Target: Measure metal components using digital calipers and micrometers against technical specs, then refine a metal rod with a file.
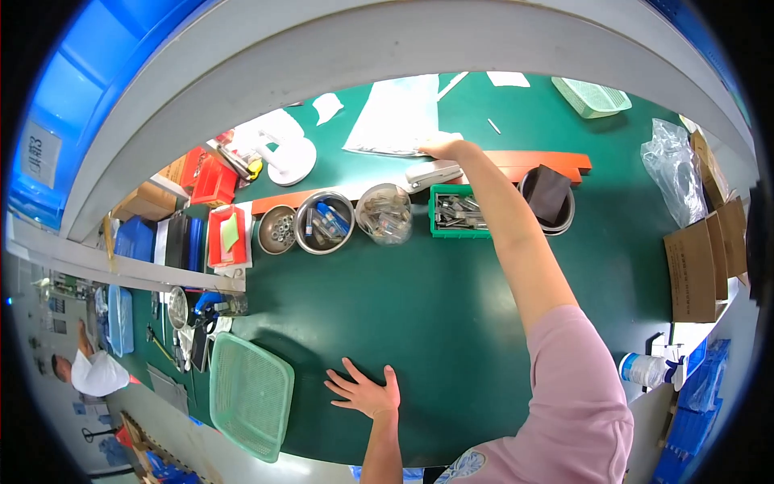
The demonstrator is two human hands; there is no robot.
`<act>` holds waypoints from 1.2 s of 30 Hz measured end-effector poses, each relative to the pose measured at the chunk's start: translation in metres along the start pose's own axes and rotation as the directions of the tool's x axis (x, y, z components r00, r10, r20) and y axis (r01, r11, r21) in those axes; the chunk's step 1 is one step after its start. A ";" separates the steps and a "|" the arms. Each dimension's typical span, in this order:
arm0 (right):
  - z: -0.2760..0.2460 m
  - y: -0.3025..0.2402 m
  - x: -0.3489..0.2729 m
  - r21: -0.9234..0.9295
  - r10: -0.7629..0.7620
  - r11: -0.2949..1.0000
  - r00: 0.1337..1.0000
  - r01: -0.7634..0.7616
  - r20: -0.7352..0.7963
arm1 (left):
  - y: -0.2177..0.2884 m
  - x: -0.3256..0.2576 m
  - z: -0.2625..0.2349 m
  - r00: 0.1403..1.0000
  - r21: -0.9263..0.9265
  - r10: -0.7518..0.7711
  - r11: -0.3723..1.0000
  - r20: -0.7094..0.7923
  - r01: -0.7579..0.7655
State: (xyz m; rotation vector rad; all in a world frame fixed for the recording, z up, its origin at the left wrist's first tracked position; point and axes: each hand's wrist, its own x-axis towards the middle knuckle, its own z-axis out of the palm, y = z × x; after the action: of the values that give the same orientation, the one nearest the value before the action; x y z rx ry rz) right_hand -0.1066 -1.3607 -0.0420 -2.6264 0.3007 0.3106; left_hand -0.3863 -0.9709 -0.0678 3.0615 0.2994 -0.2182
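Note:
My left hand rests on the green tabletop near the front edge, fingers spread, holding nothing. Stretched far across the table, my right hand grips the near right corner of a white plastic bag; its fingertips are partly hidden. Beneath my right forearm is a green bin of small metal parts, partly covered by the arm. A white stapler-like tool lies just nearer than the right hand, by a long orange strip. To the left of my left hand stands a light green plastic basket.
Metal bowls and a tub of small parts line the middle. Red bins stand left, cardboard boxes and a clear bag right. A shelf beam arches overhead. Another person is at far left.

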 end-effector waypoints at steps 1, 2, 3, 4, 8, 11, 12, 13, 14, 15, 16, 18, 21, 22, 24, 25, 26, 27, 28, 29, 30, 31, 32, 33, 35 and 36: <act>0.000 0.000 -0.002 0.006 0.033 0.999 0.999 -0.033 0.041 | 0.001 0.001 0.000 1.000 0.005 0.010 1.000 -0.027 -0.010; -0.001 0.000 -0.003 0.030 -0.009 1.000 1.000 0.009 0.022 | 0.001 0.000 0.000 1.000 0.009 0.003 1.000 -0.023 -0.003; -0.001 0.001 -0.005 0.060 -0.026 0.998 0.998 0.023 0.054 | 0.001 0.000 -0.001 1.000 0.004 -0.006 1.000 0.007 0.006; -0.002 0.001 -0.005 0.076 -0.025 0.997 0.998 0.021 0.057 | 0.001 0.001 -0.001 1.000 0.024 0.003 1.000 -0.025 -0.003; -0.002 0.004 -0.008 -0.040 -0.122 0.992 0.992 0.123 0.030 | 0.003 0.000 -0.001 1.000 0.034 -0.010 0.999 0.001 0.010; -0.003 0.009 -0.019 0.055 0.141 0.989 0.988 -0.138 -0.064 | 0.004 0.000 0.000 1.000 0.045 -0.024 0.999 0.015 0.023; -0.004 0.014 -0.025 0.050 0.247 0.969 0.963 -0.243 -0.108 | 0.003 -0.001 0.000 0.999 0.040 -0.028 0.999 0.043 0.026; -0.008 0.019 -0.029 0.040 0.367 0.930 0.915 -0.366 -0.165 | 0.004 -0.001 0.000 1.000 0.057 -0.020 0.998 0.020 0.019; -0.011 0.025 -0.036 0.050 0.357 0.934 0.920 -0.354 -0.160 | 0.004 -0.002 -0.001 0.999 0.070 -0.030 0.997 0.028 0.028; -0.017 0.031 -0.042 0.008 0.412 0.909 0.894 -0.417 -0.178 | 0.005 -0.001 -0.001 0.997 0.076 -0.041 0.996 0.059 0.036; -0.022 0.035 -0.048 -0.065 0.503 0.852 0.846 -0.519 -0.176 | 0.005 -0.001 -0.001 0.999 0.079 -0.027 0.997 0.038 0.023; -0.029 0.032 -0.063 0.027 0.503 0.860 0.837 -0.510 -0.214 | 0.007 -0.001 -0.001 0.996 0.098 -0.049 0.994 0.069 0.043; -0.015 -0.005 -0.109 0.174 0.120 0.985 0.698 0.006 -0.706 | 0.007 -0.003 -0.002 0.999 0.071 -0.034 0.997 0.028 0.032; 0.004 -0.022 -0.143 0.063 -0.072 0.960 0.459 0.271 -0.885 | 0.008 -0.003 -0.001 0.999 0.081 -0.035 0.996 0.006 0.035; 0.048 -0.050 -0.229 0.144 -0.059 0.928 0.515 0.345 -0.855 | 0.007 -0.004 -0.003 0.999 0.064 -0.029 0.998 0.017 0.028; 0.071 -0.062 -0.277 0.193 -0.062 0.902 0.559 0.386 -0.827 | 0.008 -0.004 -0.003 0.999 0.070 -0.021 0.997 -0.031 0.023; 0.095 -0.074 -0.319 0.257 0.008 0.922 0.650 0.289 -0.760 | 0.006 -0.005 -0.004 1.000 0.063 -0.016 0.998 -0.024 0.018; 0.117 -0.083 -0.356 0.294 0.082 0.943 0.747 0.156 -0.660 | 0.007 -0.004 -0.005 0.999 0.055 -0.037 0.998 0.029 0.035; 0.134 -0.086 -0.389 0.273 0.152 0.962 0.841 -0.005 -0.520 | 0.005 -0.004 -0.007 0.999 0.047 -0.041 0.998 -0.032 0.043; 0.149 -0.086 -0.414 0.161 0.234 0.967 0.934 -0.195 -0.271 | 0.005 -0.003 -0.008 0.999 0.039 -0.028 0.999 -0.040 0.029; 0.163 -0.082 -0.423 0.159 0.188 0.977 0.928 -0.143 -0.321 | 0.005 -0.005 -0.007 1.000 0.021 -0.009 1.000 -0.010 0.009; 0.173 -0.078 -0.433 0.063 0.147 0.989 0.960 -0.135 -0.240 | 0.004 -0.005 -0.008 1.000 0.009 -0.018 1.000 0.015 0.018; 0.179 -0.073 -0.438 -0.074 0.172 0.981 0.978 -0.182 -0.117 | 0.005 -0.004 -0.007 1.000 0.019 0.001 1.000 -0.015 0.000; 0.184 -0.070 -0.441 -0.170 0.123 0.975 0.982 -0.147 -0.143 | 0.004 -0.006 -0.007 1.000 0.023 -0.006 1.000 -0.017 0.006; 0.189 -0.065 -0.442 -0.101 0.102 0.987 0.977 -0.122 -0.190 | 0.003 -0.008 -0.007 1.000 0.025 -0.024 0.999 0.007 0.024; 0.190 -0.064 -0.443 -0.097 0.108 0.987 0.979 -0.126 -0.175 | 0.002 -0.008 -0.007 0.999 0.028 0.008 1.000 -0.036 -0.007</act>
State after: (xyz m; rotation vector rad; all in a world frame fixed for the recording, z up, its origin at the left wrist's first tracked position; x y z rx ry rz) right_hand -0.5419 -1.1446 -0.0583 -2.7522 0.5104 0.1457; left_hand -0.3926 -0.9743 -0.0601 3.0968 0.2887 -0.1691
